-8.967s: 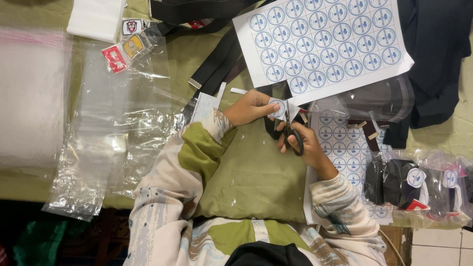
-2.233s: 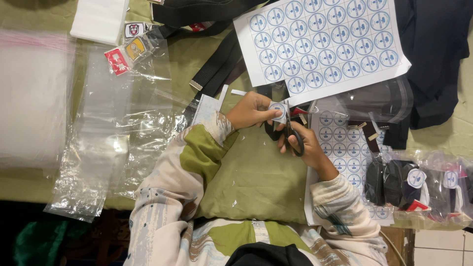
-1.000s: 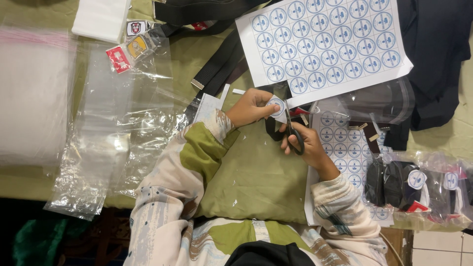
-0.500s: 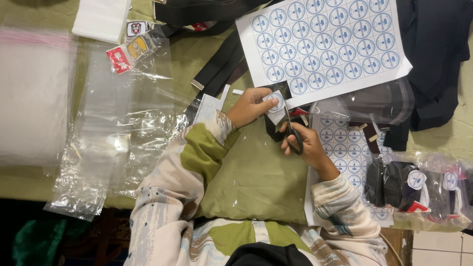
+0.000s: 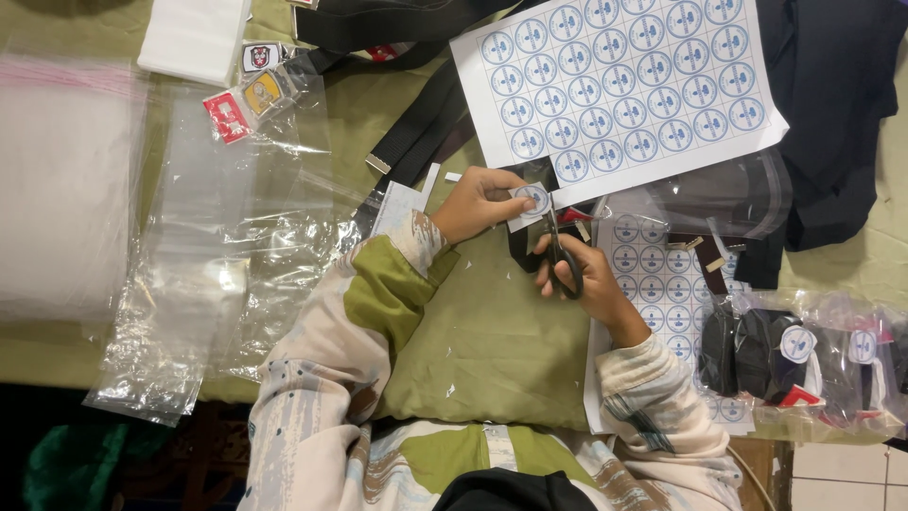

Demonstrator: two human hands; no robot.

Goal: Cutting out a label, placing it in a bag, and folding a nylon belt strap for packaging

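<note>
I am looking straight down at my two hands working close together over the green tabletop (image 5: pixel 492 350). My left hand (image 5: pixel 478 203) is pinching a small paper cutout (image 5: pixel 530 202) with a round blue emblem on it, thumb and fingertips closed on its left edge. The cutout is lying just to the right of that hand and just above my right hand (image 5: pixel 582 279), so the left hand is the nearer one and is touching it.

My right hand is gripping a pair of black-handled scissors (image 5: pixel 560 255), fingers through the loops. The long axis of the scissors is running almost straight up from the hand, tilted slightly left, with the blades reaching the lower right edge of the cutout. I cannot tell whether the blades are parted or closed.

Above the hands, a large printed sheet (image 5: pixel 615 90) of the same round emblems is lying flat, its lower edge just beside the cutout. A second, partly cut sheet (image 5: pixel 662 293) is lying under my right wrist.

As for containers, clear plastic bags (image 5: pixel 227 246) are lying loose to the left, apparently with nothing in them, while sealed bags (image 5: pixel 813 364) at the right are holding dark folded items with round labels.
</note>
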